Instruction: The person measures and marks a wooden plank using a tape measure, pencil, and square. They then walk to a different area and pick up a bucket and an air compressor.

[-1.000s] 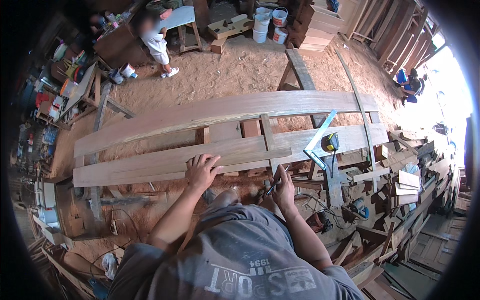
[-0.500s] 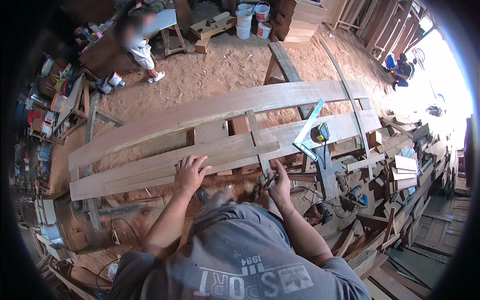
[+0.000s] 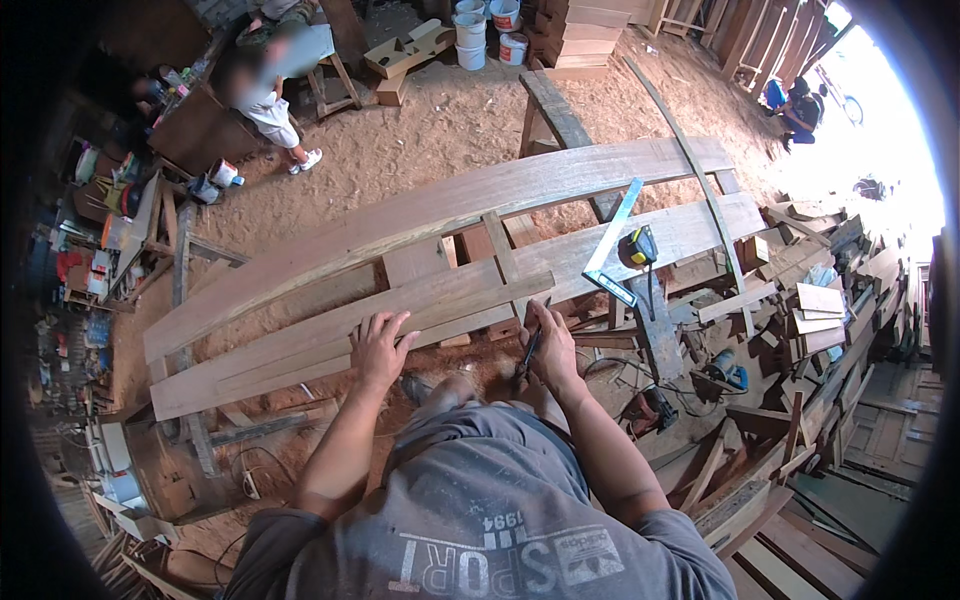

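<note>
My left hand (image 3: 378, 345) rests with fingers apart on the edge of the nearer pale board (image 3: 230, 382), which has a narrow strip (image 3: 470, 300) lying along it. My right hand (image 3: 550, 355) is closed on a slim dark pencil-like tool (image 3: 528, 352), held upright at the board's front edge beside a short crosspiece (image 3: 498, 245). Right of my hands, a metal square (image 3: 620, 225) and a yellow-and-black tape measure (image 3: 638, 247) lie on that board. A second long board (image 3: 400, 240) runs behind, crossed at the right by a thin batten (image 3: 685, 150).
Dark wooden supports (image 3: 560, 115) carry the boards. Offcuts (image 3: 815, 310) and power tools (image 3: 725, 372) crowd the right. A person in white (image 3: 275, 120) is beside a cluttered bench at the back left; another crouches (image 3: 798, 115) by the bright doorway. Buckets (image 3: 470, 50) stand at the back.
The view has shifted, so the boards sit higher and more slanted. My right hand has turned the pencil-like tool more upright. The person in white leans further left over the bench.
</note>
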A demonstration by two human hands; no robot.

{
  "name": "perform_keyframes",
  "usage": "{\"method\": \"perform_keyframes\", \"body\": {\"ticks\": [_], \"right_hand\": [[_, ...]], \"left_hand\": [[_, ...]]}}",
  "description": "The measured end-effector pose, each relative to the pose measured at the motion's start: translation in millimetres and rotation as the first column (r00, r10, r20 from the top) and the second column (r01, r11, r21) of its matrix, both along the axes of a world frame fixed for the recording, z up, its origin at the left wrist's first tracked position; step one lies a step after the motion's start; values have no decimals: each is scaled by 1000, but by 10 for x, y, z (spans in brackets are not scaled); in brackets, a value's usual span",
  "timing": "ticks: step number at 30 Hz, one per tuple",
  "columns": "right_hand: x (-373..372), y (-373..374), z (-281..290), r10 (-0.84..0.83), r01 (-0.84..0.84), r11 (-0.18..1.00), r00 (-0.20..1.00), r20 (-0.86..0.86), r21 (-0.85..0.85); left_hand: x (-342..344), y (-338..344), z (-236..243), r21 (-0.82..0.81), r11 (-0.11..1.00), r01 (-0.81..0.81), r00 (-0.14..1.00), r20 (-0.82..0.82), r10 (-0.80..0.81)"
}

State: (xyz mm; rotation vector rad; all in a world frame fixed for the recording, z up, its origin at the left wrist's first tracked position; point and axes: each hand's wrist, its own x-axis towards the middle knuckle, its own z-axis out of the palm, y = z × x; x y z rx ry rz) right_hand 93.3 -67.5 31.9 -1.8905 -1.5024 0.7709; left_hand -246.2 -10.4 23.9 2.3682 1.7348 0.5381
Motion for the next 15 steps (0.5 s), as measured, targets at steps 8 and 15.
{"method": "perform_keyframes", "body": {"ticks": [8, 15], "right_hand": [[-112, 1, -7, -42, 42, 999, 999, -1, 3], [-95, -1, -113, -25, 25, 999, 1000, 8, 24]], "left_hand": [[-55, -16, -62, -35, 999, -22, 1000, 10, 23], [-63, -19, -129, -2, 1000, -10, 999, 52, 10]]}}
